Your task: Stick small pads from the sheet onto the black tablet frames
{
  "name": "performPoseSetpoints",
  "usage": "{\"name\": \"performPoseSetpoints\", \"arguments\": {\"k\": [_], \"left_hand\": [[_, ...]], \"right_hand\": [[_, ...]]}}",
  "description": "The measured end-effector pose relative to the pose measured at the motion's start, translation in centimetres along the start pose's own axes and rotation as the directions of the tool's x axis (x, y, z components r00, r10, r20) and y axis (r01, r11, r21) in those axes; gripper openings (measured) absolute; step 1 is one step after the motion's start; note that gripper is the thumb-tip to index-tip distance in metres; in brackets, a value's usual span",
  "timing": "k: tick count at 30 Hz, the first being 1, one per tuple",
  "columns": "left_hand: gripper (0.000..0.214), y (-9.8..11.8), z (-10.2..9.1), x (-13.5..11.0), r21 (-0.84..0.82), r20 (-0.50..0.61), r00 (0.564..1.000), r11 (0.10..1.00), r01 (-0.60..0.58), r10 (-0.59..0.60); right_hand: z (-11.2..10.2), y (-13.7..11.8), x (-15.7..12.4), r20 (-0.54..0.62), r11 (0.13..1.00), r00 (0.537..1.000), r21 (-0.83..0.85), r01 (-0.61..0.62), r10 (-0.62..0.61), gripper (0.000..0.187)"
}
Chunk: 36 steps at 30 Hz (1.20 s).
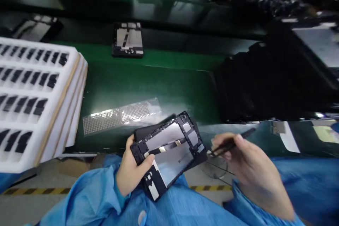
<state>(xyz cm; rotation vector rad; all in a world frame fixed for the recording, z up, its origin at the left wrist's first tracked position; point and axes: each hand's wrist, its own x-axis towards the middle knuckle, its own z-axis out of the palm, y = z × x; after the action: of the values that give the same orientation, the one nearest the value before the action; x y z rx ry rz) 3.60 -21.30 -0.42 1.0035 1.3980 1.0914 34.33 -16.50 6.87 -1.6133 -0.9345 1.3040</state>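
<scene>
My left hand (136,169) grips a tablet frame (169,160) with a black border and silver inner plates, thumb laid over its near edge. Beneath that frame a second dark panel (148,132) sticks out. To the right, my right hand (249,162) pinches dark tweezers (230,144), their tip close to the frame's right corner but apart from it. On the bench behind the frame lies a clear sheet (122,116) covered in rows of small squares.
White foam trays (42,102) holding small black parts are stacked at the left. Another stack of tablet frames (128,39) sits farther back, with more (34,28) at the far left. A large black pile (272,77) occupies the right side of the green bench (159,77).
</scene>
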Motion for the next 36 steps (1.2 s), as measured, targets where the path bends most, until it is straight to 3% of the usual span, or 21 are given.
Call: {"name": "performPoseSetpoints", "arguments": {"k": [2, 3, 4, 5, 6, 7, 8, 9, 10, 11, 13, 15, 22, 26, 30, 31, 33, 36], "left_hand": [[0.097, 1.1, -0.7, -0.5, 0.161, -0.135, 0.965, 0.966, -0.201, 0.223], [0.102, 2.2, -1.3, -0.1, 0.269, -0.191, 0.914, 0.914, -0.303, 0.359], [0.100, 3.5, -1.8, 0.8, 0.468, -0.189, 0.815, 0.780, -0.415, 0.547], [0.084, 4.9, -2.4, 2.3, 0.551, -0.138, 0.768, 0.693, -0.465, 0.625], [0.055, 6.2, -2.8, 4.3, 0.578, 0.004, 0.784, 0.638, -0.509, 0.621], [0.030, 7.4, -3.0, 6.7, 0.640, 0.255, 0.769, 0.494, -0.589, 0.587], [0.018, 8.2, -3.0, 9.3, 0.651, 0.328, 0.764, 0.453, -0.609, 0.556], [0.019, 8.6, -2.8, 12.0, 0.671, 0.402, 0.776, 0.420, -0.611, 0.486], [0.025, 8.7, -2.5, 14.6, 0.729, 0.534, 0.785, 0.299, -0.615, 0.312], [0.023, 8.3, -2.0, 16.8, 0.735, 0.574, 0.785, 0.276, -0.619, 0.232], [0.021, 7.1, -1.3, 19.8, 0.735, 0.616, 0.779, 0.267, -0.623, 0.119], [0.021, 5.9, -0.9, 20.9, 0.721, 0.631, 0.772, 0.304, -0.622, 0.082], [0.018, 4.8, -1.8, 20.8, 0.648, 0.650, 0.748, 0.420, -0.636, 0.130], [0.021, 4.8, -1.9, 21.1, 0.613, 0.658, 0.733, 0.442, -0.654, 0.173], [0.020, 4.9, -1.9, 21.2, 0.628, 0.651, 0.742, 0.435, -0.645, 0.159], [0.020, 4.9, -1.9, 21.2, 0.638, 0.652, 0.744, 0.426, -0.642, 0.146], [0.023, 5.0, -1.8, 21.0, 0.659, 0.661, 0.740, 0.378, -0.650, 0.122], [0.032, 5.3, -1.6, 20.5, 0.674, 0.693, 0.714, 0.262, -0.691, 0.101]], "right_hand": [[2.3, -0.5, 1.9, 0.048, 0.992, 0.998, 0.114, 0.044, -0.050, 0.046], [3.6, -0.8, 3.1, 0.108, 0.986, 0.991, 0.153, 0.060, -0.077, 0.042], [5.0, -1.2, 4.4, 0.176, 0.982, 0.979, 0.171, 0.075, -0.106, 0.037], [6.3, -1.5, 5.9, 0.248, 0.981, 0.958, 0.168, 0.102, -0.142, 0.032], [7.7, -1.8, 7.6, 0.312, 0.977, 0.931, 0.150, 0.150, -0.191, 0.029], [8.9, -2.0, 9.3, 0.364, 0.968, 0.897, 0.121, 0.220, -0.249, 0.027], [10.1, -2.1, 11.1, 0.405, 0.950, 0.861, 0.083, 0.300, -0.307, 0.026], [11.2, -2.0, 12.8, 0.440, 0.927, 0.826, 0.041, 0.372, -0.351, 0.027], [12.1, -1.8, 14.4, 0.476, 0.906, 0.797, -0.001, 0.423, -0.371, 0.030], [12.7, -1.5, 15.8, 0.515, 0.894, 0.775, -0.038, 0.446, -0.365, 0.034], [13.6, -0.6, 17.7, 0.578, 0.893, 0.752, -0.084, 0.442, -0.317, 0.041], [13.8, 0.1, 18.5, 0.605, 0.891, 0.733, -0.081, 0.446, -0.312, 0.042], [13.4, 0.4, 17.4, 0.591, 0.867, 0.738, -0.127, 0.483, -0.325, 0.037], [13.6, 0.2, 18.0, 0.613, 0.823, 0.707, -0.159, 0.546, -0.351, 0.037], [13.5, -0.7, 19.2, 0.688, 0.779, 0.647, -0.188, 0.598, -0.330, 0.031], [13.3, -1.0, 18.9, 0.687, 0.789, 0.649, -0.179, 0.587, -0.327, 0.029], [12.9, -1.4, 16.7, 0.620, 0.840, 0.703, -0.126, 0.528, -0.349, 0.023], [12.5, -0.3, 9.6, 0.377, 0.921, 0.856, -0.020, 0.390, -0.354, 0.013]]}}
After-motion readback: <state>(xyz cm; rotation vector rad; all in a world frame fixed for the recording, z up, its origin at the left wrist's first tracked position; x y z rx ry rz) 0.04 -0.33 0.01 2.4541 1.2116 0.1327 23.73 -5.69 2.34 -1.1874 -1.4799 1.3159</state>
